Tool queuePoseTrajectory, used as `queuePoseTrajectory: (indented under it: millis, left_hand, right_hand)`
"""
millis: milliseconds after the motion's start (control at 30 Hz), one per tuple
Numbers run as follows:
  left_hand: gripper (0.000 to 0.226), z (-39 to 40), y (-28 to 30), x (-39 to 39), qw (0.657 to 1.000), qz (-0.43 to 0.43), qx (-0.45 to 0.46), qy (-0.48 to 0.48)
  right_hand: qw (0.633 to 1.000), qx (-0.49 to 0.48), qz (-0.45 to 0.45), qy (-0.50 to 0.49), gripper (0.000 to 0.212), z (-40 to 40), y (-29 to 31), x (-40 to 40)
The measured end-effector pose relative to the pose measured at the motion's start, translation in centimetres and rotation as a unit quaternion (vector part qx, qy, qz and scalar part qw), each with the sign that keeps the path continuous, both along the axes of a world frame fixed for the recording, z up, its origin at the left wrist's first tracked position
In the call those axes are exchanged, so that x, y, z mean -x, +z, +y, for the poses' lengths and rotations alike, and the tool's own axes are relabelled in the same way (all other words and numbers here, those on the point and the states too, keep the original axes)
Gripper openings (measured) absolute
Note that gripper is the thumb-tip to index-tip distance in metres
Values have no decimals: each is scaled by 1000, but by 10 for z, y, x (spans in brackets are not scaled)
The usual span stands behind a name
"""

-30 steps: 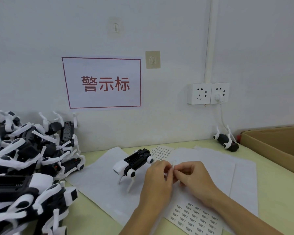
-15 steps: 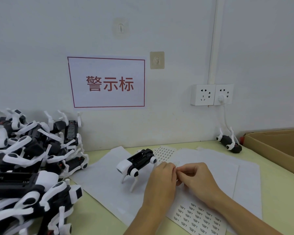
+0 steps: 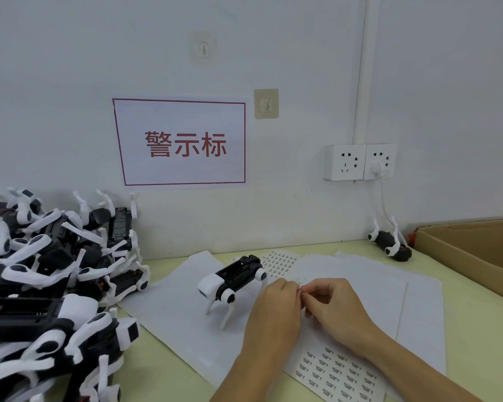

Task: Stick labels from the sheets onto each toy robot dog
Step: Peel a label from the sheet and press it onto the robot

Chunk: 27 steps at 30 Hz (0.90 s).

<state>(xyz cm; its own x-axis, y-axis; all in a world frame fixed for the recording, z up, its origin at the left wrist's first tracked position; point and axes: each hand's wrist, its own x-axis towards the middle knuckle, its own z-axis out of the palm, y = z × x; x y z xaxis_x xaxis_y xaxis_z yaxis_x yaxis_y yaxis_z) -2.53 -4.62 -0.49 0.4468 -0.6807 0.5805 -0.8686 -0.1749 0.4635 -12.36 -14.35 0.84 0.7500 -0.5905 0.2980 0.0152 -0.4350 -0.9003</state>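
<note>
- Both hands met just right of the standing toy robot dog (image 3: 233, 281): left hand (image 3: 276, 309) and right hand (image 3: 336, 307), fingertips pinching one small label (image 3: 300, 280) between them.
- Label sheet (image 3: 339, 372) lay near the dog, under the wrists.

Pale yellow-green table (image 3: 476, 338) against a white wall. White paper sheets (image 3: 186, 323) spread at centre; heap of black-and-white toy dogs (image 3: 50, 285) at 9 o'clock. Cardboard box (image 3: 474, 256) at 3 o'clock, a lone toy dog (image 3: 391, 245) lying at 1 o'clock near the wall.
</note>
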Motion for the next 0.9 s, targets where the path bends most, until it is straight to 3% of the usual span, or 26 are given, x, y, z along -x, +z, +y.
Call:
queuePoseTrajectory:
  millis: [233, 367, 567, 900]
  left_hand:
    - [20, 0, 4, 6, 999, -52, -10, 0]
    - [22, 0, 2, 4, 1000, -8, 10, 3]
    - [17, -1, -1, 0, 987, 137, 78, -15]
    - [11, 0, 0, 1, 987, 135, 85, -21]
  right_hand:
    - [1000, 1, -2, 3, 31, 1, 1, 2]
    - [1000, -2, -2, 9, 33, 2, 2, 2]
    - [1000, -17, -7, -2, 25, 0, 0, 0]
    - [999, -33, -26, -18, 25, 0, 1, 0]
